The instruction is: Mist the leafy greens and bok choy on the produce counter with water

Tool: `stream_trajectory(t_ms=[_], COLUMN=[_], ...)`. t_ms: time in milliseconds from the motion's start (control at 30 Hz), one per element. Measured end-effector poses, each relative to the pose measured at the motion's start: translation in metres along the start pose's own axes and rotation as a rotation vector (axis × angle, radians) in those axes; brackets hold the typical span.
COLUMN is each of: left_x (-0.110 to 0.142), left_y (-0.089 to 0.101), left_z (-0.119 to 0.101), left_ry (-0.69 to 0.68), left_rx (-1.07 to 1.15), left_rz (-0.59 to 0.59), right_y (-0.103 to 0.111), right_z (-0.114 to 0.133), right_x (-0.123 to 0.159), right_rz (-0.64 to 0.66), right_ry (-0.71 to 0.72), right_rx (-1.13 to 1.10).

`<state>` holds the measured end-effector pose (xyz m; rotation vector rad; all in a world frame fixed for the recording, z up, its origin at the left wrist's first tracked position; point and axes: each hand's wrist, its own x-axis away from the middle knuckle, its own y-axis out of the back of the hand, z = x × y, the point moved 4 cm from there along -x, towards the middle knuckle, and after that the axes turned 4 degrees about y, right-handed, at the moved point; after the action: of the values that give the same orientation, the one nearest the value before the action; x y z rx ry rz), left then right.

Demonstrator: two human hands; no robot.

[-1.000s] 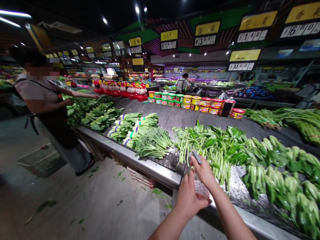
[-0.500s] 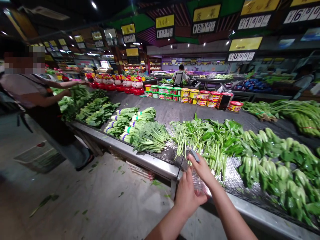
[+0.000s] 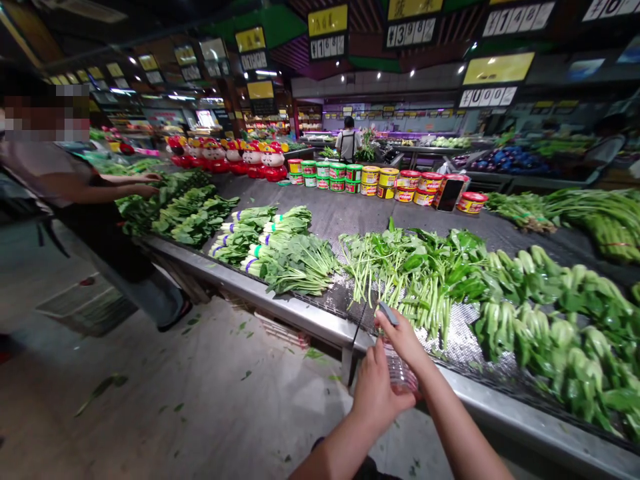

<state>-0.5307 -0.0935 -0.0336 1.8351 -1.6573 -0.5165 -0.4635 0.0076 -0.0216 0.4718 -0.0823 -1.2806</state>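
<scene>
Both my hands are wrapped round a clear ribbed spray bottle (image 3: 399,372) with a grey spray head. My right hand (image 3: 404,337) grips it at the head, with the fingers partly hidden. Lower down, my left hand (image 3: 374,385) cups the side and base of the bottle. The bottle is held at the front metal edge (image 3: 320,321) of a vegetable stand. Just beyond the spray head lie loose leafy greens with long stems (image 3: 425,267). Wet bok choy (image 3: 540,340) is stacked to their right, and bundles tied with purple and green bands (image 3: 270,243) lie to the left.
A co-worker (image 3: 75,193) stands at the stand's left end, hands on leafy greens. Stacked tubs (image 3: 370,180) and red figurines (image 3: 235,157) line the back. A crate (image 3: 90,303) and scattered leaves are on the floor. Price signs (image 3: 327,30) hang overhead.
My hands keep their hold on the spray bottle, and more of its ribbed body shows. The co-worker's hands have come down onto the greens. The camera view has shifted slightly.
</scene>
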Motion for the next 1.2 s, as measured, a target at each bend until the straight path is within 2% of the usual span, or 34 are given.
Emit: stream_trajectory(t_ms=[267, 500, 733, 967, 1200], left_x=[-0.002, -0.013, -0.021, -0.026, -0.036], left_y=[-0.003, 0.019, 0.044, 0.05, 0.057], left_z=[0.008, -0.003, -0.013, -0.008, -0.008], left_ry=[-0.045, -0.135, -0.134, -0.076, -0.11], left_rx=[0.011, 0.018, -0.006, -0.031, -0.049], left_rz=[-0.007, -0.022, -0.061, -0.076, -0.064], right_y=[0.002, 0.009, 0.007, -0.004, -0.006], right_z=[-0.003, 0.024, 0.053, 0.057, 0.056], right_x=[0.0, -0.013, -0.028, -0.036, -0.046], right_rz=[-0.023, -0.088, -0.081, -0.076, -0.125], right_ry=[-0.01, 0.046, 0.077, 0.107, 0.089], right_rx=[-0.011, 0.015, -0.002, 0.003, -0.024])
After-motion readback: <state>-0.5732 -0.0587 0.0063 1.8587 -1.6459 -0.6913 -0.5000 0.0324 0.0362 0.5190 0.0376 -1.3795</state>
